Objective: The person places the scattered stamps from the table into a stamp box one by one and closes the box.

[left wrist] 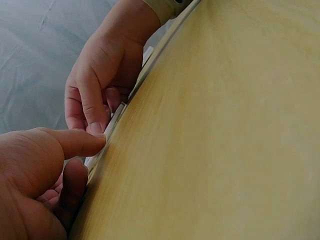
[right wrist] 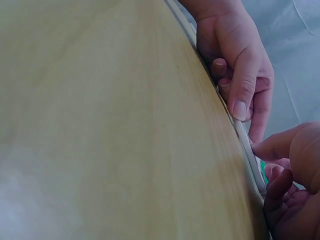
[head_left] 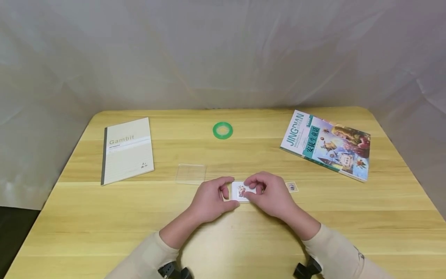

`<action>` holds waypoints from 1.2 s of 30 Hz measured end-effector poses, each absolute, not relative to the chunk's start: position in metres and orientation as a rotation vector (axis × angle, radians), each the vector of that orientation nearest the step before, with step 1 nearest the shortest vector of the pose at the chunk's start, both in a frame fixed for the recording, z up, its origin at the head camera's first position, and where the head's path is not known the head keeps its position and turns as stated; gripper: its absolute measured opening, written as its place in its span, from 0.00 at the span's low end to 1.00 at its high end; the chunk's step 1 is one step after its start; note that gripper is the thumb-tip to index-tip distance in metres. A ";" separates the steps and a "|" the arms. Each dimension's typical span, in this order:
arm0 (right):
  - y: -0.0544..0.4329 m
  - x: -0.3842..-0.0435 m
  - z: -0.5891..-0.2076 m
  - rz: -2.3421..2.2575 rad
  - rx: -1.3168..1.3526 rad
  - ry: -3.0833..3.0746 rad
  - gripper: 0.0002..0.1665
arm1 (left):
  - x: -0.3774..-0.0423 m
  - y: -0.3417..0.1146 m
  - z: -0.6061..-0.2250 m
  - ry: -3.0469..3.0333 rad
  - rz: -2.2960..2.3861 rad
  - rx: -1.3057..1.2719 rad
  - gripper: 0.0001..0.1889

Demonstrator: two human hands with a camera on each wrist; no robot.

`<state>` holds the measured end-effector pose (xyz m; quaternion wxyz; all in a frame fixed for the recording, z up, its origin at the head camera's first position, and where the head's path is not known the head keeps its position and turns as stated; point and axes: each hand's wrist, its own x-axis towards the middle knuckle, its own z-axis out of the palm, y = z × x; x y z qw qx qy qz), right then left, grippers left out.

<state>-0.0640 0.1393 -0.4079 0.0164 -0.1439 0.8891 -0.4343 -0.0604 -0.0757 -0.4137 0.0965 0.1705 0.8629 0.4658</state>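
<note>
Near the middle of the table lies a small white card [head_left: 235, 195] with a reddish printed picture, seemingly in a shallow clear case whose edges barely show. My left hand [head_left: 211, 199] holds its left end, forefinger at the far edge and thumb at the near edge. From the other side, my right hand [head_left: 273, 193] pinches the card with curled fingers, the thumb tip over the picture; its right part is hidden. Edge-on, the thin white stack [right wrist: 243, 137] appears between both hands in the right wrist view. A clear plastic square [head_left: 191, 174] lies left of the hands.
A stamp-like little card [head_left: 292, 187] lies right of my right hand. Farther back are a green tape roll [head_left: 223, 130], a beige notebook [head_left: 129, 151] on the left and a colourful book [head_left: 327, 145] on the right. Grey fabric hangs behind the wooden table [head_left: 223, 240].
</note>
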 end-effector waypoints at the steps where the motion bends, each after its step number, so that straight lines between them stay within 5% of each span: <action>1: 0.140 -0.064 -0.408 -1.355 -0.453 2.759 0.10 | -0.060 -0.076 -0.414 2.558 1.382 0.507 0.32; 36: 0.144 -0.071 -0.410 -1.258 -0.534 2.720 0.12 | -0.061 -0.077 -0.415 2.548 1.406 0.524 0.30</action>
